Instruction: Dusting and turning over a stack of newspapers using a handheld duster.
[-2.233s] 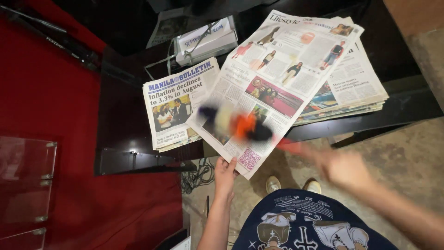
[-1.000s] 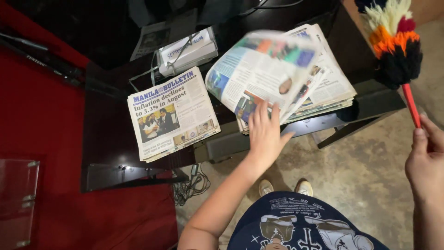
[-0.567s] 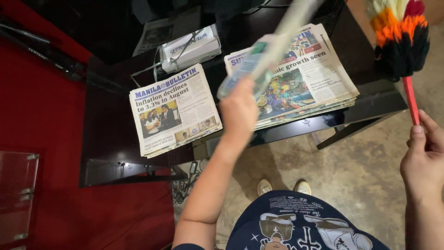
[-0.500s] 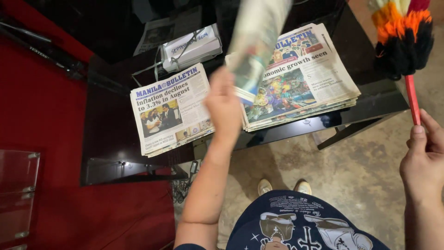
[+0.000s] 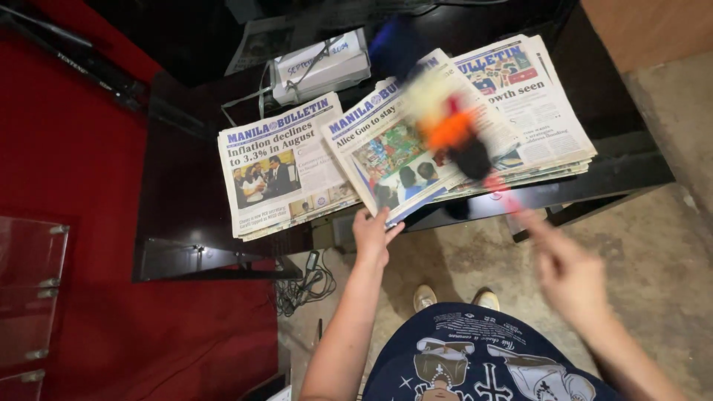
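Observation:
My left hand [image 5: 373, 235] pinches the near corner of a folded newspaper [image 5: 401, 156] that lies tilted on top of the right-hand stack of newspapers [image 5: 546, 126]. My right hand [image 5: 568, 276], blurred by motion, grips the red handle of a feather duster [image 5: 449, 134]. Its orange, yellow, blue and black feathers sweep across that folded newspaper. Another stack of newspapers [image 5: 278, 171] lies to the left on the dark table [image 5: 182, 200].
A white box [image 5: 319, 67] with cables sits at the back of the table. Red carpet [image 5: 74, 186] lies to the left, with a glass panel [image 5: 30, 289] at its edge. Tangled cables [image 5: 304, 282] lie on the concrete floor [image 5: 661, 245] below the table.
My left hand lifted a newspaper off the right stack, turned it over and laid it back down tilted. My right hand brought the duster down from the upper right onto it.

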